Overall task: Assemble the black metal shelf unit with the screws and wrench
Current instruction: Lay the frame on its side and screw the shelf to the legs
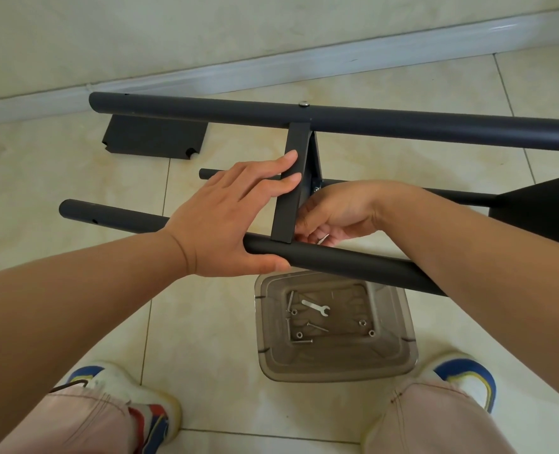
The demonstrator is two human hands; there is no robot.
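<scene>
Tiled floor, black shelf frame [337, 121] centre frame. Left hand [235, 217] grips its near tube [337, 262] and crosspiece [291, 191]. Right hand [333, 217] curls beneath; what it holds is unclear.

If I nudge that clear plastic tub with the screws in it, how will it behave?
The tub looks thin-walled and light, so it would probably slide easily on the glossy floor tile. The loose screws and wrench would likely rattle and shift.
</scene>
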